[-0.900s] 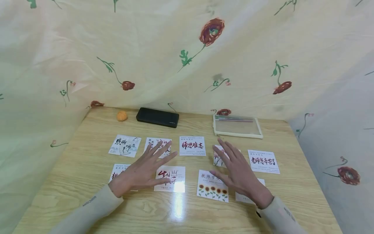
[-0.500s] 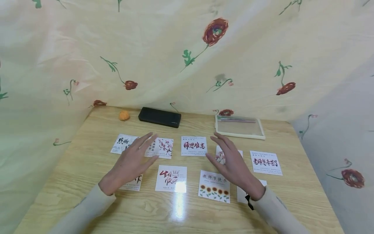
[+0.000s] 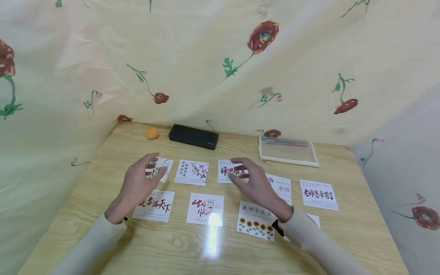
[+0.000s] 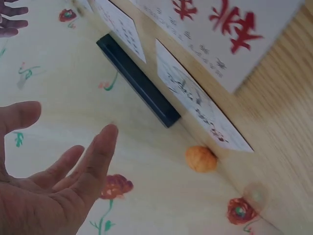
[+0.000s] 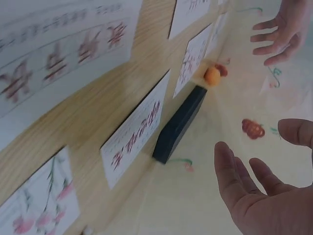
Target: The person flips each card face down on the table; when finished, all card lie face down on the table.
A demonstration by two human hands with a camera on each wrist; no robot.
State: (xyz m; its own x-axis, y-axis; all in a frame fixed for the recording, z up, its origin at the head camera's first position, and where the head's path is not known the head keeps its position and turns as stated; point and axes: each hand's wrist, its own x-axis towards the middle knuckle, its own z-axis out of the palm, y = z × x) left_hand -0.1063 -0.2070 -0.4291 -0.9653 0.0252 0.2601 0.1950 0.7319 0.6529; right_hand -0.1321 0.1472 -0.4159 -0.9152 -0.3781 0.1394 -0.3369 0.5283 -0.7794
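Two hands up over the cards (image 3: 203, 208)!
Left hand (image 3: 137, 183), thumb parted from bent fingers, hangs above the table's (image 3: 154, 246) left side; right hand (image 3: 258, 184), likewise parted, partly hides a red-lettered card (image 3: 224, 171), its height hard to judge.

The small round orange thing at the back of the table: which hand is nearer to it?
Left. The left hand hangs on the near side of the orange thing, without touching it; the right hand is farther off, well to its right.
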